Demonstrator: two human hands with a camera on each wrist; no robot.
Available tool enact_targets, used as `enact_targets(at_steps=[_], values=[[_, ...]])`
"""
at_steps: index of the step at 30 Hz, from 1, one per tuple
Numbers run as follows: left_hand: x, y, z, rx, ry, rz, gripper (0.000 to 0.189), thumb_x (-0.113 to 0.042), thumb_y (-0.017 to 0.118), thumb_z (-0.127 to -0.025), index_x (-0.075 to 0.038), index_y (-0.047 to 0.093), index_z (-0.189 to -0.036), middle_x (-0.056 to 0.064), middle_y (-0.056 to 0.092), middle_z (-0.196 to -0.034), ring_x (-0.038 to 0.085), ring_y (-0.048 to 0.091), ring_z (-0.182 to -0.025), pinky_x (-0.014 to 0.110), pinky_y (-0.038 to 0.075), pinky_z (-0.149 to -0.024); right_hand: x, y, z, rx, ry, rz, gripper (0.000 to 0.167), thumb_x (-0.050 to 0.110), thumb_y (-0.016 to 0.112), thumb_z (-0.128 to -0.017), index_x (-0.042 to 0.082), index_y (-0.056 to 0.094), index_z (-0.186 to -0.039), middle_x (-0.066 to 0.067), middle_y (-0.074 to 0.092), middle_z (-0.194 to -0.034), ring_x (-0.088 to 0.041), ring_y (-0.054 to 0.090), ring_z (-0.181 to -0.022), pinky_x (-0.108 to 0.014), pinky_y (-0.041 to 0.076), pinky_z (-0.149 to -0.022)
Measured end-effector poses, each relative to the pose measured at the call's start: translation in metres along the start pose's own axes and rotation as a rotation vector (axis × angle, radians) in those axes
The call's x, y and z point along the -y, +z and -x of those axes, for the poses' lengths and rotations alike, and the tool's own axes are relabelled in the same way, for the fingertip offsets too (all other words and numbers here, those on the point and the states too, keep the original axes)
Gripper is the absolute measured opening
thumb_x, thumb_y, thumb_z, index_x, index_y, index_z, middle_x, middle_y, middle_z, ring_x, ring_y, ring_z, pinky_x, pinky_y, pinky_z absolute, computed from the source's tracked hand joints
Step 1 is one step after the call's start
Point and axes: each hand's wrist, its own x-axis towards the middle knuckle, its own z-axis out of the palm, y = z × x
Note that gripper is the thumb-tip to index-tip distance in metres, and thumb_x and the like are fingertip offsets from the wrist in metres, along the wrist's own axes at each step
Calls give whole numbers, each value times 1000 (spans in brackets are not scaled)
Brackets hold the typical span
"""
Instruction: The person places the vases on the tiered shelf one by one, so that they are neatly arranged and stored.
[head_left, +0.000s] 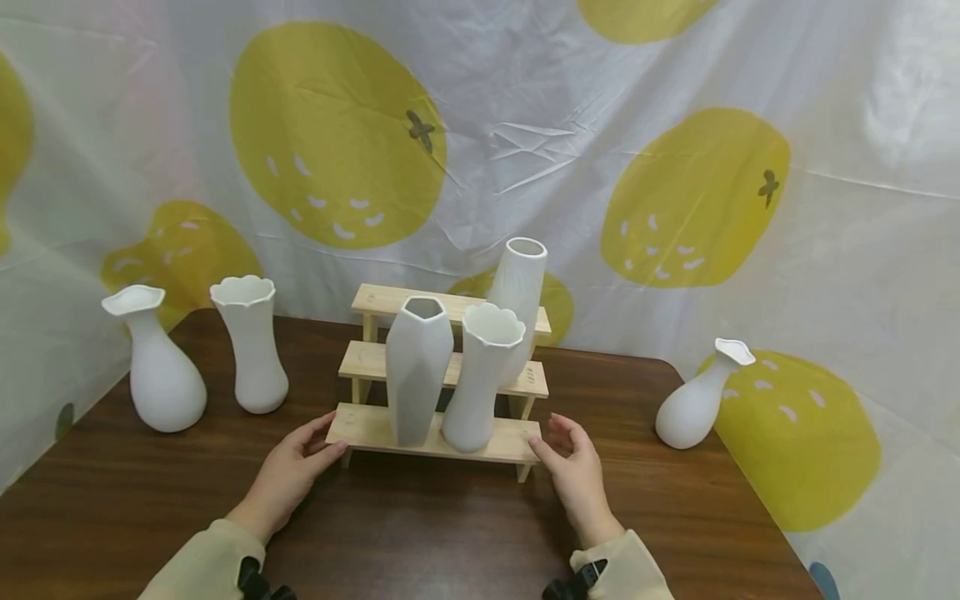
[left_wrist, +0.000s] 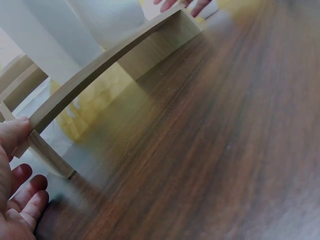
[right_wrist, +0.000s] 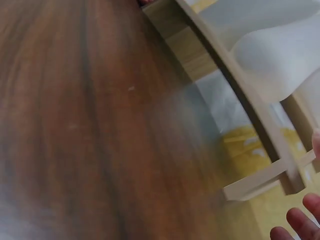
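A three-tier pale wooden display stand (head_left: 506,440) stands on the table. On its lowest tier are a faceted vase (head_left: 420,375) and a scalloped-rim vase (head_left: 480,400), both white. Behind them a tall white cylindrical vase (head_left: 522,275) rises from a higher tier, its lower part partly hidden. My left hand (head_left: 288,471) holds the left end of the lowest tier; in the left wrist view its thumb (left_wrist: 16,132) lies against the board's corner. At the right end, my right hand (head_left: 577,471) has its thumb by the front corner, the other fingers spread beside the stand.
To the left stand a round-bellied white vase (head_left: 167,383) and a second scalloped-rim vase (head_left: 255,358). A slender-necked white vase (head_left: 690,412) stands near the right edge of the brown wooden table (head_left: 420,542). A fruit-printed curtain (head_left: 525,100) hangs behind.
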Motion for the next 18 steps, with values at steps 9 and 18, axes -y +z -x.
enact_targets(at_steps=[9, 18], values=[[0, 0, 0, 0, -3, 1, 74, -41, 66, -90, -8, 35, -149, 17, 44, -144, 29, 49, -122, 32, 45, -92, -10, 6, 8, 56, 30, -39, 62, 20, 75, -85, 1, 49, -138, -17, 54, -133, -29, 50, -118, -35, 41, -90], [0, 0, 0, -4, -16, -13, 75, -42, 66, -90, -8, 35, -149, 18, 42, -145, 30, 49, -123, 35, 44, -94, -19, 7, 10, 41, 52, -67, 58, 21, 74, -86, 1, 52, -136, -18, 56, -130, -27, 51, -116, -26, 42, -88]])
